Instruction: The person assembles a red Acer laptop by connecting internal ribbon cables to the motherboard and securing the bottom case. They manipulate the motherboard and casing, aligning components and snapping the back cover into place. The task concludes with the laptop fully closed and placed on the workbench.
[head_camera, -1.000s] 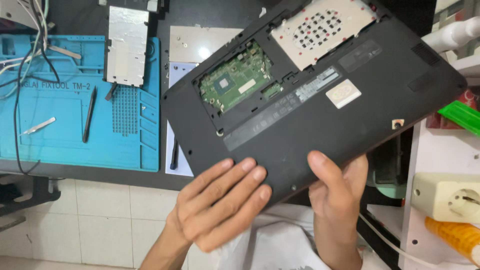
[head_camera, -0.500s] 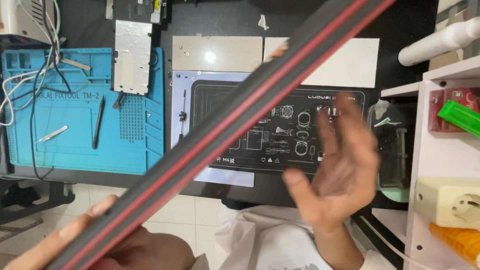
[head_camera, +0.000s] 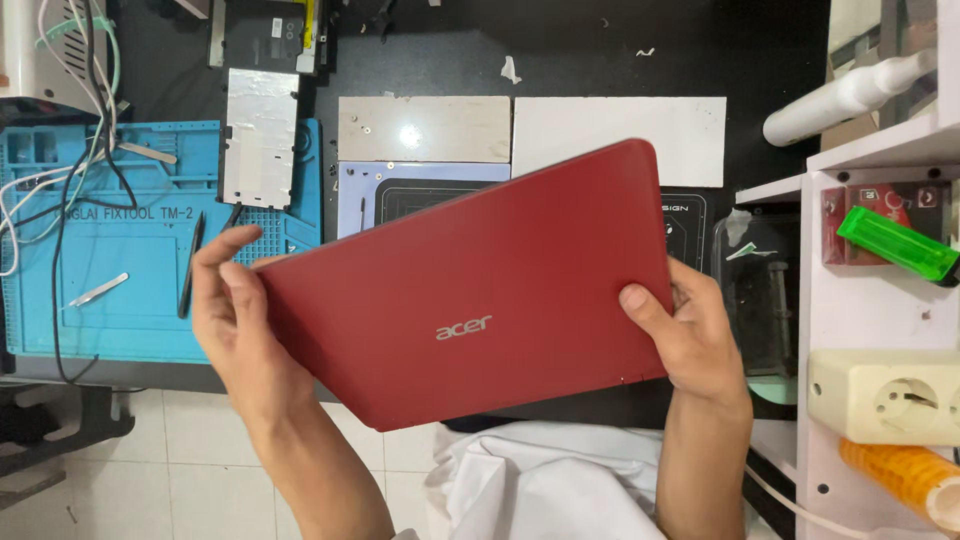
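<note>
Two hands hold a closed red laptop (head_camera: 480, 300) lid-up above a dark desk (head_camera: 560, 60), tilted so its right end sits higher. Left hand (head_camera: 232, 320) clamps the left edge, fingers curled behind, thumb on top. Right hand (head_camera: 690, 335) grips the right edge, thumb pressed on the lid. Beneath lie a blue mat (head_camera: 130, 250) to the left and a white shelf (head_camera: 870, 300) close on the right. Pale floor (head_camera: 180, 460) shows open below the near corner.
</note>
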